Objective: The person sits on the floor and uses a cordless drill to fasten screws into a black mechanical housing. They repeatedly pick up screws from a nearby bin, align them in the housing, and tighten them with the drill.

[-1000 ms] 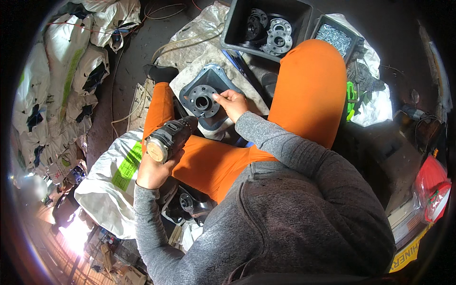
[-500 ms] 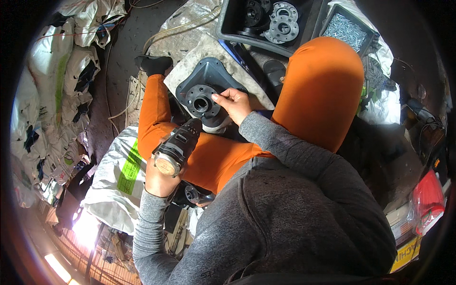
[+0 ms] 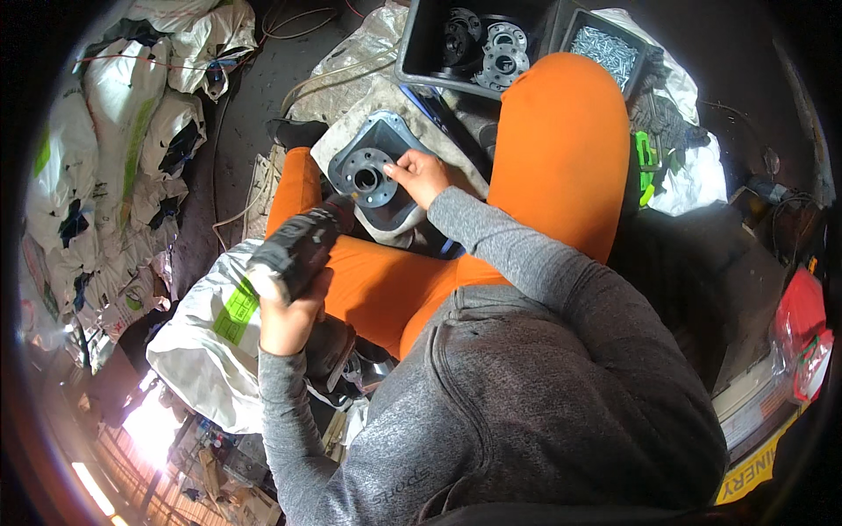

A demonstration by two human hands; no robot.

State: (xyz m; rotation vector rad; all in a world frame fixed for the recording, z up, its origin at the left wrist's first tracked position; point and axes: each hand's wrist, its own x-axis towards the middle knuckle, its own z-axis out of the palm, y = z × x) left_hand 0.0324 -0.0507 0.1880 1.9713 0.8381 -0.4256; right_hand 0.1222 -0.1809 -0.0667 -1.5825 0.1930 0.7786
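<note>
My left hand (image 3: 289, 323) is wrapped round the grip of a black cordless drill (image 3: 298, 250). The drill's front end slants up and right to the near-left rim of a dark round flange (image 3: 353, 164), which has a central bore and a ring of holes. That flange stands on top of a black square-based housing (image 3: 395, 131) with rounded corners. My right hand (image 3: 421, 180) is closed, thumb and forefinger pinched at the flange's right side. Whatever small thing lies between these fingertips is hidden.
Under the housing lies a pale, stained sheet (image 3: 469, 168) between my orange-clad legs. A dark bin (image 3: 405, 66) of ring-shaped metal parts stands beyond, beside a tray (image 3: 638, 70) of screws. White sacks (image 3: 123, 79) are piled at left. A green-handled tool (image 3: 646, 162) lies right of my knee.
The drill has swung, its front now lower and nearer the flange's left edge. My right fingertips stay at the flange. The whole view has shifted slightly.
</note>
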